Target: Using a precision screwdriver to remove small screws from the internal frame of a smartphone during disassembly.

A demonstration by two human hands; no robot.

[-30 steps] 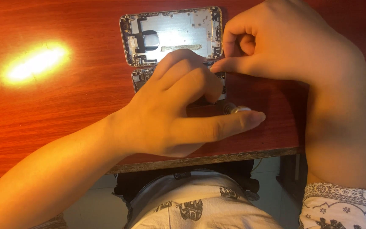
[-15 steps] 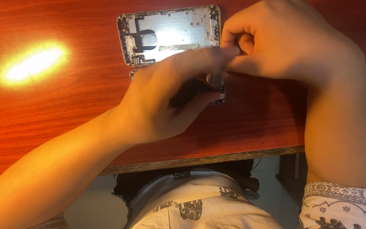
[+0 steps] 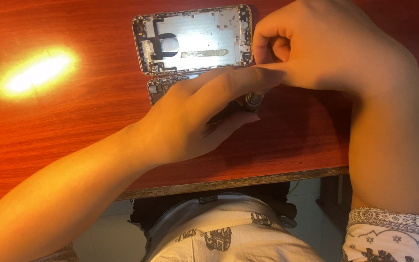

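Head view. Left hand (image 3: pixel 195 119) has slid up toward 1 o'clock since half a second ago; its forefinger now lies across the lower phone part (image 3: pixel 163 87), thumb curled under a small ridged metal tool (image 3: pixel 252 101), apparently pinching it. Right hand (image 3: pixel 316 46) unchanged: clenched, fingertips pressed at the 3 o'clock edge of the opened phone shell (image 3: pixel 195 39); I cannot tell what it grips. Shell sits at 12 o'clock, just short of the counter (image 3: pixel 73 131) far edge. Open room at 9 o'clock around the light glare (image 3: pixel 35 73); near edge runs under both forearms.
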